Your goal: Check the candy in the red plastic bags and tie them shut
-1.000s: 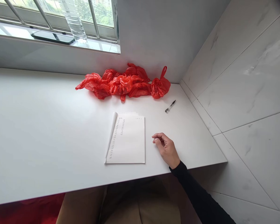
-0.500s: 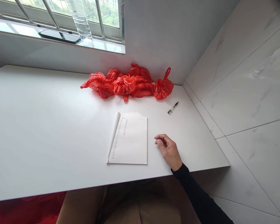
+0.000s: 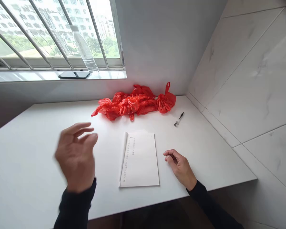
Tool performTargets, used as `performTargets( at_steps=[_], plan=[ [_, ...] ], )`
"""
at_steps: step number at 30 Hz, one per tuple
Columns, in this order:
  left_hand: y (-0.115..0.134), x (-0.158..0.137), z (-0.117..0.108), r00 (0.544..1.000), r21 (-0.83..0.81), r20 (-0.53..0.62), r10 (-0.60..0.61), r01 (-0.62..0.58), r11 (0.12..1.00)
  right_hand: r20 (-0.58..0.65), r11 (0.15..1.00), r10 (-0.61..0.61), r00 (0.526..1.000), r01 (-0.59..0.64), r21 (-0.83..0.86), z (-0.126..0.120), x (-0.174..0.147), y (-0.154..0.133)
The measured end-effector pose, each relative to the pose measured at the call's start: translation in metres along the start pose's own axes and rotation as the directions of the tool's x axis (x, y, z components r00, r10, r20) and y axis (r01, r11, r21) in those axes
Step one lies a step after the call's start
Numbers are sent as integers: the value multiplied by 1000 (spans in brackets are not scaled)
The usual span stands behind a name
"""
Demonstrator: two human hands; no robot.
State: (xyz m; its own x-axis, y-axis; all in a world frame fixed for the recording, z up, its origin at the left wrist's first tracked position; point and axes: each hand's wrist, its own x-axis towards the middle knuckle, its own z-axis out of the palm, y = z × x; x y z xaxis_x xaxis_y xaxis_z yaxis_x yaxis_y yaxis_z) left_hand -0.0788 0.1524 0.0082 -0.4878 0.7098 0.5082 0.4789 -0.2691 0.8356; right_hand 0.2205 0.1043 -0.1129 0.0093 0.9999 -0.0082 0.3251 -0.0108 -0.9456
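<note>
We see the left hand raised above the white tabletop, motion-blurred, fingers spread and holding nothing, while the right hand rests on the surface with fingers loosely curled and likewise empty. The stapled white paper booklet with columns of small print lies flat between the two hands, its long axis running away from us and its folded spine toward the left; the right hand sits just beside its right edge and is the nearer, the left hand hanging apart from the spine. Beyond lie knotted red plastic bags and a black-tipped clear pen.
</note>
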Motion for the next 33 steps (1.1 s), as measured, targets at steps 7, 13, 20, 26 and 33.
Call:
performTargets(
  at_steps=[7,13,20,26,33],
  plan=[
    [-61,95,56,974,111,139,-180,165,980,6,1000,0,1000,0,8,4,3,-5],
    [-43,96,45,977,-97,174,-126,144,985,8,1000,10,1000,-10,9,4,4,-4],
    [1,32,-12,998,-93,57,-24,29,995,11,1000,17,1000,-17,8,1,1,-1],
    [-35,-21,-49,960,96,78,-268,261,961,3,1000,-8,1000,8,10,-1,-1,0],
    [-27,-59,-57,864,248,192,-465,415,875,41,995,-99,994,100,-5,6,-10,-20]
  ],
)
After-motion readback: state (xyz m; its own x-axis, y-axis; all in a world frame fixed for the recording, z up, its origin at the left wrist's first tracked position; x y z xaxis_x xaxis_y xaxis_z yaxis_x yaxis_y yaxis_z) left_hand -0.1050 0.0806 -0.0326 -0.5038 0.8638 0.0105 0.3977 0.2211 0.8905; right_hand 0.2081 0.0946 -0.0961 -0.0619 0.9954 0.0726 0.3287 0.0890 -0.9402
